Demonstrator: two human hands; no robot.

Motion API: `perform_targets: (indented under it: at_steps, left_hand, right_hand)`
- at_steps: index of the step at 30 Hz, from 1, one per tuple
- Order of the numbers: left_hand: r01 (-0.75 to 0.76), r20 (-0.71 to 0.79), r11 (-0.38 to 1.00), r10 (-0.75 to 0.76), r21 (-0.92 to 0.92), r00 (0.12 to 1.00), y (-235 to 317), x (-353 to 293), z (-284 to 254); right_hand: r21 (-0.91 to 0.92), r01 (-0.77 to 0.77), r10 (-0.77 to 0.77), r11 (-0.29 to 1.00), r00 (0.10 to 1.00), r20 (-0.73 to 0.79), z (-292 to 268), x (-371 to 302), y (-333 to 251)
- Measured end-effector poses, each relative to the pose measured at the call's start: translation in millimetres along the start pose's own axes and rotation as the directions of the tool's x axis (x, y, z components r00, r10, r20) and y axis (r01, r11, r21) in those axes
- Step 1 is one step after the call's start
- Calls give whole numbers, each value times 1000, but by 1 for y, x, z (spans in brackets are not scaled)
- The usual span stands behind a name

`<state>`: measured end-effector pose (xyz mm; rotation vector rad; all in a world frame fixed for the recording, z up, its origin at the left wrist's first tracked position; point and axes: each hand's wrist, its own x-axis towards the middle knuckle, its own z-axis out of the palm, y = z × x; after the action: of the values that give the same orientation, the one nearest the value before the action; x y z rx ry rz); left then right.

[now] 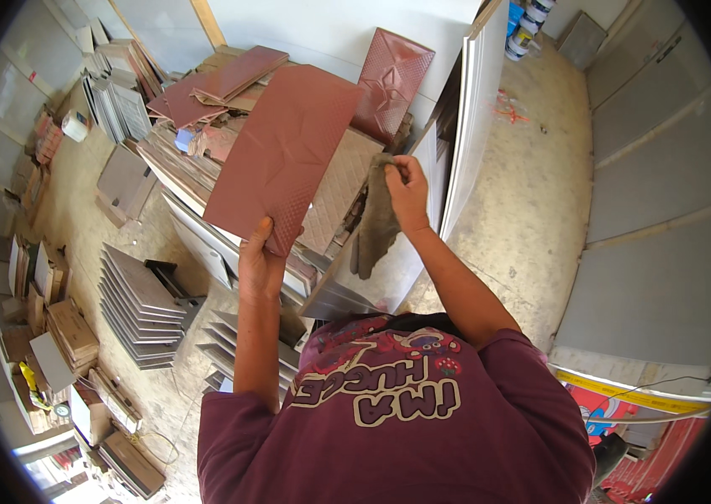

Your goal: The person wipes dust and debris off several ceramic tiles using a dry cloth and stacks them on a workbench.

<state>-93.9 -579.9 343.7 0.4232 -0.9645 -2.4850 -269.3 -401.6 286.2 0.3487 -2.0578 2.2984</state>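
Note:
My left hand [261, 262] grips the lower edge of a reddish-brown tile [284, 151], thumb on its front face. The tile is tilted up in front of me and has a raised pattern, with fine dimples along its right side. In my right hand [408, 191] a dark grey-brown cloth [377, 220] is pinched by its top and hangs down, apart from the tile. Beyond them a similar red tile [395, 84] leans against the white wall. More red tiles [242, 74] lie on the stack behind the held one.
A beige textured tile [343, 181] lies just under the held tile. Tall panels [466, 126] stand upright to my right. On the left floor are a rack of grey tiles [141, 294] and several cardboard boxes [72, 332]. Orange scraps [509, 109] lie on the concrete floor at right.

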Motion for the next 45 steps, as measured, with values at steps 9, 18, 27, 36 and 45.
perform_targets:
  at_steps: [9,18,27,36,45]
  left_hand:
    - [103,-5,993,-103,52,995,-34,-49,18]
    - [341,113,940,-341,14,933,-78,-80,56]
    - [448,136,890,-456,88,879,-92,-93,47]
    - [393,103,917,-398,68,912,-77,-102,58]
    - [353,96,933,-358,66,929,-75,-108,48]
  right_hand:
    - [246,140,-139,959,990,-23,-44,-17,-163]
    - [-328,701,-590,633,712,381,-7,-25,-166]
    - [-340,762,-453,552,615,645,-25,-66,-125]
    - [-617,640,-487,459,761,428,-75,-19,-122]
    - [-833,293,-436,469,897,71,-144,4,-110]
